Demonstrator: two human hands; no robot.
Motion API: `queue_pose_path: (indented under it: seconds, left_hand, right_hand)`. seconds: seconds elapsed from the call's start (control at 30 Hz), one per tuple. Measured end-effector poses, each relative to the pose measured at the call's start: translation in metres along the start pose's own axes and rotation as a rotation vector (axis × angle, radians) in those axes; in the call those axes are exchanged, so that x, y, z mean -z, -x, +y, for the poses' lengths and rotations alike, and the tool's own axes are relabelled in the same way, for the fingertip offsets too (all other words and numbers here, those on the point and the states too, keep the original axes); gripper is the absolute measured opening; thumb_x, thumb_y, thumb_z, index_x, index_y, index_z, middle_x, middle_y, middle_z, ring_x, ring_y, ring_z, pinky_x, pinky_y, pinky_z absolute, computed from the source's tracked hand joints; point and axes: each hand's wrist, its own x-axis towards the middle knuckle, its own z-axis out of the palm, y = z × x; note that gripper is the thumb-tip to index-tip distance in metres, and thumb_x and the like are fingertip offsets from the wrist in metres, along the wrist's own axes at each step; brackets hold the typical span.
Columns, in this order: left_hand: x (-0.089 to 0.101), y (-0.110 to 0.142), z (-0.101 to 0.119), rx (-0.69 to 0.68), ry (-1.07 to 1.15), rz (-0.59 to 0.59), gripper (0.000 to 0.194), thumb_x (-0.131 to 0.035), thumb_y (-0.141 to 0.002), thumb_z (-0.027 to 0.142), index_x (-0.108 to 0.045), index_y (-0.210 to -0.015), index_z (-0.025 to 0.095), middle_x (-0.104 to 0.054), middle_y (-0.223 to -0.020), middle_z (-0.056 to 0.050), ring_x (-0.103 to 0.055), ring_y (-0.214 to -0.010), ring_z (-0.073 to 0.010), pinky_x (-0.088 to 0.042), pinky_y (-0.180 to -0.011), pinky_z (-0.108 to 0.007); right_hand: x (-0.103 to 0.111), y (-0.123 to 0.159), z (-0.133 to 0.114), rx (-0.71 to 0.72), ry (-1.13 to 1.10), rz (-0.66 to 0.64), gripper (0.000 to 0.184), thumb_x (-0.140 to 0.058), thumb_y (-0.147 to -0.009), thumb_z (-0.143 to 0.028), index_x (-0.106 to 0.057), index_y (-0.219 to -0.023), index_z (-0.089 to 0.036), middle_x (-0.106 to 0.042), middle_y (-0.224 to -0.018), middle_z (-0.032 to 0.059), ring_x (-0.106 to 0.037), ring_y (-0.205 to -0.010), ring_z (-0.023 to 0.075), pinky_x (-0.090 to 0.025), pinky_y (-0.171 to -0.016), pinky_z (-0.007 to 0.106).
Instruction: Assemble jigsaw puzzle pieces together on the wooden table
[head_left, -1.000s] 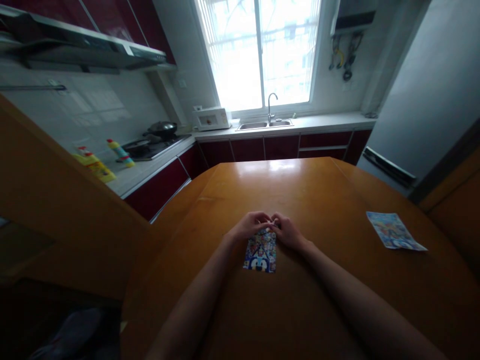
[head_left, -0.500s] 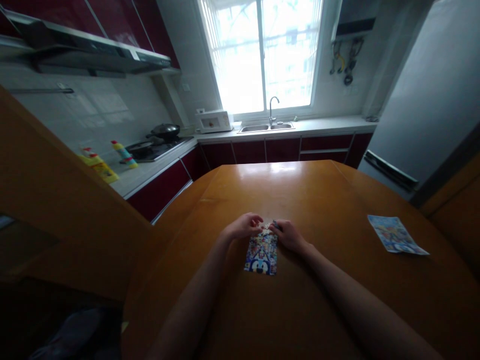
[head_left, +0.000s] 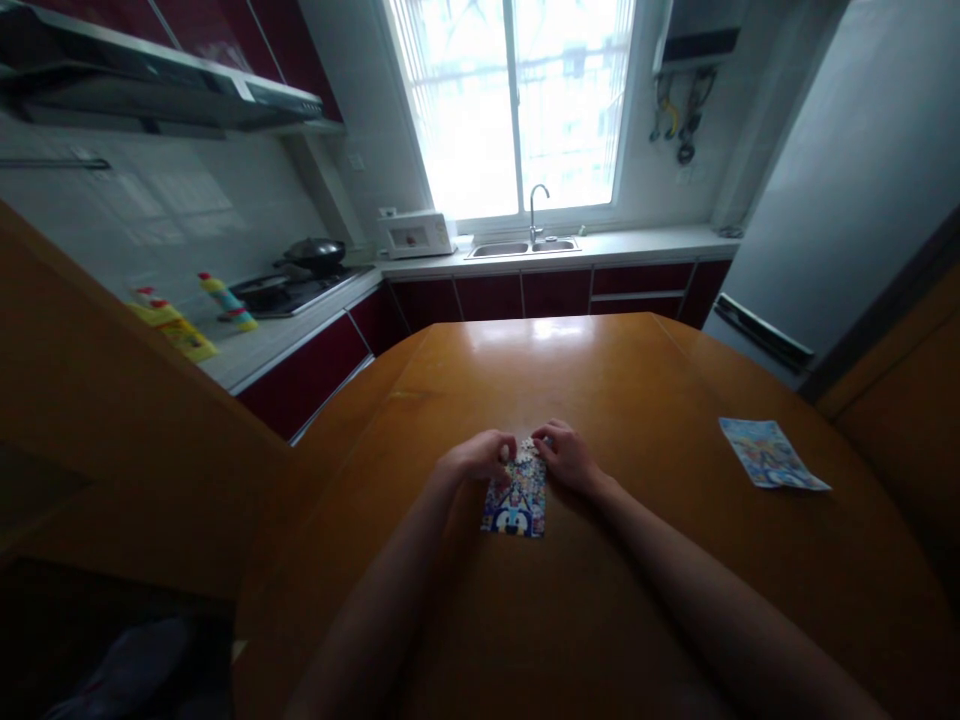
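Note:
A partly joined jigsaw puzzle (head_left: 516, 505) lies on the wooden table, a blue cartoon dog face at its near end and small colourful figures above. Loose white-looking puzzle pieces (head_left: 528, 450) gather at its far edge. My left hand (head_left: 481, 456) is at the puzzle's upper left, thumb and fingers closed around a small pale spot that looks like a puzzle piece. On the other side, my right hand (head_left: 566, 458) rests at the upper right corner with its fingers curled in against the pieces. Whatever those right fingertips hold is too small to make out.
A creased picture sheet (head_left: 772, 455) lies on the right of the wooden table (head_left: 637, 390). Beyond the table are a sink (head_left: 499, 249), a microwave (head_left: 416, 234) and a stove (head_left: 300, 292). Bottles (head_left: 227, 302) stand on the left counter, and a fridge (head_left: 817, 190) is at the right.
My right fingers have shifted to the puzzle's far edge, and the dark blue bit seen at their tips no longer shows. My left hand stays beside the puzzle. The view has shifted slightly.

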Motion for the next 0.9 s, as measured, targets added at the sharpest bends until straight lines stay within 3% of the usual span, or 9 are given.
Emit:
queue_pose_path:
  seconds: [0.1,0.2,0.27,0.4,0.5,0.67,0.8,0.9]
  left_hand:
    - [0.001,0.002,0.002,-0.041,-0.056,0.041,0.041,-0.084,-0.056,0.018,-0.070,-0.094,0.020,-0.062,-0.098,-0.003,-0.058,-0.083,-0.0177,-0.044,-0.067,-0.022]
    - [0.000,0.002,0.001,-0.064,-0.076,0.070,0.039,-0.079,-0.060,0.014,-0.069,-0.097,0.019,-0.062,-0.099,-0.004,-0.057,-0.083,-0.0175,-0.044,-0.067,-0.022]
    - [-0.001,0.001,-0.002,-0.064,-0.061,0.079,0.036,-0.073,-0.064,0.011,-0.068,-0.100,0.019,-0.063,-0.094,-0.002,-0.057,-0.080,-0.0160,-0.043,-0.066,-0.021]
    - [0.000,-0.003,-0.007,-0.045,-0.033,0.088,0.029,-0.059,-0.077,0.011,-0.066,-0.104,0.018,-0.063,-0.082,0.000,-0.056,-0.070,-0.0127,-0.042,-0.063,-0.020]
    - [0.001,-0.003,-0.006,-0.057,-0.030,0.094,0.030,-0.061,-0.083,0.023,-0.066,-0.113,0.018,-0.064,-0.089,-0.003,-0.058,-0.077,-0.0153,-0.046,-0.070,-0.023]
    - [-0.009,-0.005,0.005,-0.144,-0.102,0.187,0.073,-0.083,-0.066,0.045,-0.059,-0.131,0.024,-0.054,-0.118,-0.010,-0.051,-0.113,-0.0283,-0.043,-0.100,-0.035]
    - [-0.019,-0.010,0.010,-0.169,-0.111,0.174,0.081,-0.089,-0.057,0.045,-0.058,-0.130,0.024,-0.053,-0.118,-0.008,-0.049,-0.115,-0.0300,-0.044,-0.102,-0.038]
    - [-0.018,-0.011,0.011,-0.164,-0.044,0.098,0.084,-0.090,-0.055,0.041,-0.056,-0.129,0.023,-0.057,-0.111,-0.006,-0.054,-0.106,-0.0270,-0.048,-0.094,-0.034]
  right_hand:
    - [0.004,0.006,-0.006,0.103,0.086,-0.096,0.016,-0.065,-0.090,-0.031,-0.073,-0.099,-0.020,-0.065,-0.100,0.0071,-0.056,-0.101,0.0212,-0.042,-0.090,0.033]
    - [0.007,0.012,-0.015,0.198,0.185,-0.230,0.047,-0.078,-0.077,-0.047,-0.069,-0.117,-0.025,-0.063,-0.117,0.0081,-0.051,-0.113,0.0270,-0.037,-0.099,0.041]
    - [0.007,0.014,-0.017,0.176,0.221,-0.260,0.051,-0.079,-0.076,-0.045,-0.067,-0.121,-0.025,-0.062,-0.120,0.0087,-0.051,-0.115,0.0283,-0.037,-0.100,0.043]
    - [0.003,0.012,-0.014,0.076,0.179,-0.182,0.032,-0.068,-0.086,-0.025,-0.067,-0.118,-0.021,-0.062,-0.117,0.0093,-0.056,-0.109,0.0238,-0.041,-0.098,0.036]
    - [0.001,0.010,-0.009,0.042,0.116,-0.123,0.032,-0.054,-0.091,-0.012,-0.066,-0.119,-0.020,-0.061,-0.120,0.0095,-0.058,-0.107,0.0200,-0.043,-0.095,0.031]
    - [0.000,0.012,-0.012,0.062,0.154,-0.120,0.036,-0.056,-0.089,-0.014,-0.061,-0.125,-0.020,-0.062,-0.117,0.0091,-0.055,-0.111,0.0224,-0.042,-0.098,0.033]
    - [-0.004,0.012,-0.013,-0.021,0.176,-0.019,0.039,-0.047,-0.088,-0.004,-0.061,-0.122,-0.017,-0.065,-0.116,0.0107,-0.055,-0.110,0.0226,-0.042,-0.097,0.032]
    - [-0.004,0.010,-0.011,-0.112,0.198,0.007,0.036,-0.045,-0.086,-0.001,-0.064,-0.114,-0.016,-0.066,-0.111,0.0120,-0.056,-0.106,0.0229,-0.043,-0.092,0.031]
